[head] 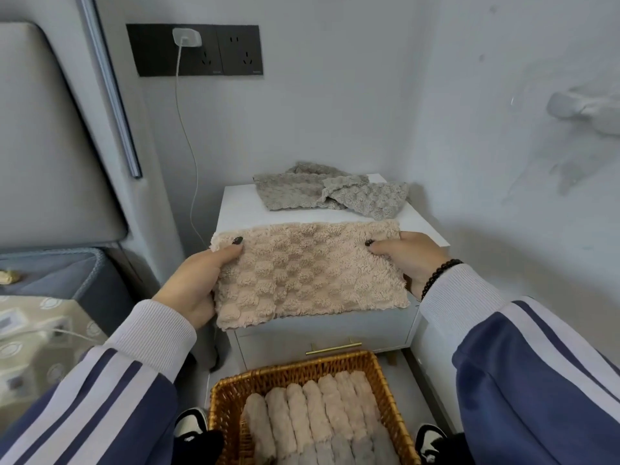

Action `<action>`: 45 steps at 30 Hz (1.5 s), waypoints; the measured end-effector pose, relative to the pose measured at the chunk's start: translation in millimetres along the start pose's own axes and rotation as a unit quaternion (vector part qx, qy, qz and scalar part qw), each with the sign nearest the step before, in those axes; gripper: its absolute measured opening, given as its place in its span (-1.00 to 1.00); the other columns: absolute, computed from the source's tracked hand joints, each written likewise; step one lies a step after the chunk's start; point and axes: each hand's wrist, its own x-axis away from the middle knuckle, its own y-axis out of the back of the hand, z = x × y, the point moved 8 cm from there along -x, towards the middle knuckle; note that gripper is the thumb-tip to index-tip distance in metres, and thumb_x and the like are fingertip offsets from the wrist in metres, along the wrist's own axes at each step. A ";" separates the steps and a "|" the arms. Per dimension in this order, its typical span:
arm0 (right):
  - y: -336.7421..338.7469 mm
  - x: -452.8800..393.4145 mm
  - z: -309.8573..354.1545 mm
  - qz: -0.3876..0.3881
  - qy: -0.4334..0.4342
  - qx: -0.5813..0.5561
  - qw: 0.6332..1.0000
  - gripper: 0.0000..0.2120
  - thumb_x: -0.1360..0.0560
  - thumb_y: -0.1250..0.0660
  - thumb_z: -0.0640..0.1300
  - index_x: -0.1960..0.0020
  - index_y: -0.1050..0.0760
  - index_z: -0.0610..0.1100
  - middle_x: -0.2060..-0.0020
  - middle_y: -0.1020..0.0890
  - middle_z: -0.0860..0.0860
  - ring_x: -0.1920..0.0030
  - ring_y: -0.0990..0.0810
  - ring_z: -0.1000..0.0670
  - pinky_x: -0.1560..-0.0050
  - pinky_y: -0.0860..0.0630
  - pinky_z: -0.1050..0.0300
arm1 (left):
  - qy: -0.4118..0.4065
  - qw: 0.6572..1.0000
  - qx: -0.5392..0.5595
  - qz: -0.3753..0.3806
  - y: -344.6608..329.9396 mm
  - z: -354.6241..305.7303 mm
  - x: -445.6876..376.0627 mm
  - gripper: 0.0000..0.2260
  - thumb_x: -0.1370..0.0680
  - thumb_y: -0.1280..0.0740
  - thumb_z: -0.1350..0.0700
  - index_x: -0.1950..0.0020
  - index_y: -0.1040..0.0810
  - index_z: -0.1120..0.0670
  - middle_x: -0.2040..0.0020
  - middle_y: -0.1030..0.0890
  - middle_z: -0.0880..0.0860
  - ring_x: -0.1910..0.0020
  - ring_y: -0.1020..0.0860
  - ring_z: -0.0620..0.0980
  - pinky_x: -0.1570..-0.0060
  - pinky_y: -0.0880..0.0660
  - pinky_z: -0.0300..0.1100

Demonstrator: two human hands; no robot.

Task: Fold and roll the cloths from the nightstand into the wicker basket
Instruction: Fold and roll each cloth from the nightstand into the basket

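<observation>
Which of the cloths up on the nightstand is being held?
The beige cloth at the front edge, pinched by the left hand and right hand. The grey cloths lie crumpled and untouched at the back.

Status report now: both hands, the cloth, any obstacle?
Left hand and right hand grip beige cloth over nightstand. Grey cloths wait. Nothing blocks wicker basket.

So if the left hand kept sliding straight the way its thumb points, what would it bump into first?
Probably the right hand. The left hand holds one end of the beige cloth, thumb pointing across it toward the other end, where the right hand holds on. Only cloth lies between them, though depth is hard to judge.
</observation>
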 end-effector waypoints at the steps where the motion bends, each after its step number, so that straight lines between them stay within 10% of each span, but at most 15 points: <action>1: -0.4 6.7 1.9 -0.011 0.011 -0.001 1.000 -0.51 -0.25 -0.49 -0.09 -0.10 -0.56 -0.32 -0.02 -0.65 -0.25 -0.02 -0.64 -0.25 -0.12 -0.53 -0.22 | -0.009 1.000 0.001 -0.006 0.4 0.0 3.4 -0.77 -0.60 -0.28 0.11 -0.18 -0.58 0.20 0.00 -0.70 0.16 0.11 -0.69 0.09 0.29 -0.61 -0.10; 7: 5.2 39.8 11.9 -0.021 0.065 0.017 0.998 -0.91 -0.47 -0.38 -0.20 0.12 -0.49 -0.21 0.33 -0.44 -0.13 0.38 -0.36 -0.02 0.44 -0.30 0.23 | -0.072 0.997 -0.019 -0.016 0.9 -0.6 29.7 -0.83 -0.61 -0.26 0.14 -0.12 -0.58 0.15 0.12 -0.72 0.10 0.17 -0.69 0.07 0.20 -0.58 -0.08; 12: 1.0 56.6 30.5 -0.020 0.132 0.055 0.990 -0.90 -0.45 -0.42 -0.27 0.14 -0.58 -0.09 0.13 -0.69 -0.19 0.26 -0.59 -0.19 0.24 -0.51 0.00 | -0.089 0.996 0.004 -0.009 -9.0 -2.4 32.6 -0.84 -0.61 -0.25 0.16 -0.07 -0.61 0.15 0.11 -0.72 0.12 0.14 -0.70 0.09 0.16 -0.58 -0.06; 23: -36.4 61.9 38.5 0.013 0.212 0.120 0.970 -0.72 -0.43 -0.39 -0.20 -0.04 -0.47 0.10 0.09 -0.59 0.23 0.38 -0.51 0.27 0.34 -0.39 0.39 | -0.106 0.993 -0.001 0.049 -54.2 3.8 18.5 -0.82 -0.64 -0.20 0.17 -0.06 -0.60 0.06 0.09 -0.72 0.04 0.11 -0.69 -0.01 0.15 -0.59 -0.11; 30: -68.9 69.4 30.7 0.096 0.213 0.137 0.962 -0.52 -0.41 -0.41 -0.15 -0.29 -0.44 0.10 -0.13 -0.50 0.20 0.17 -0.57 0.24 0.17 -0.49 0.36 | -0.062 0.993 -0.011 0.103 -78.7 17.9 13.3 -0.67 -0.66 -0.11 -0.02 -0.19 -0.59 0.11 -0.07 -0.68 0.12 -0.06 -0.65 0.08 -0.08 -0.56 -0.01; 36: -76.0 70.8 24.8 0.162 0.205 0.100 0.960 -0.44 -0.51 -0.11 -0.37 -0.26 -0.42 0.23 -0.06 -0.58 0.20 -0.01 -0.63 -0.18 0.12 -0.62 0.04 | -0.078 0.991 0.001 0.113 -78.9 15.3 12.8 -0.56 -0.44 -0.34 -0.07 -0.21 -0.55 0.18 -0.06 -0.68 0.19 -0.06 -0.64 0.17 -0.06 -0.57 0.02; 39: -78.7 70.9 22.5 0.197 0.204 0.081 0.956 -0.36 -0.48 -0.06 -0.50 -0.35 -0.37 0.11 -0.20 -0.52 0.14 -0.03 -0.63 0.08 0.05 -0.60 0.22 | -0.100 0.991 -0.022 0.083 -74.3 14.7 12.7 -0.71 -0.47 -0.39 0.10 -0.16 -0.57 0.14 0.00 -0.70 0.14 -0.01 -0.66 0.15 0.00 -0.59 0.00; 45: -44.3 60.6 23.1 0.023 0.211 0.097 0.972 -0.47 -0.45 -0.37 -0.23 -0.35 -0.35 0.09 -0.20 -0.48 0.22 -0.11 -0.51 0.21 -0.18 -0.50 0.14 | -0.070 0.996 0.057 0.027 -61.0 17.9 11.2 -0.85 -0.61 -0.24 0.22 -0.11 -0.57 0.12 0.13 -0.71 0.08 0.16 -0.68 0.06 0.19 -0.62 -0.06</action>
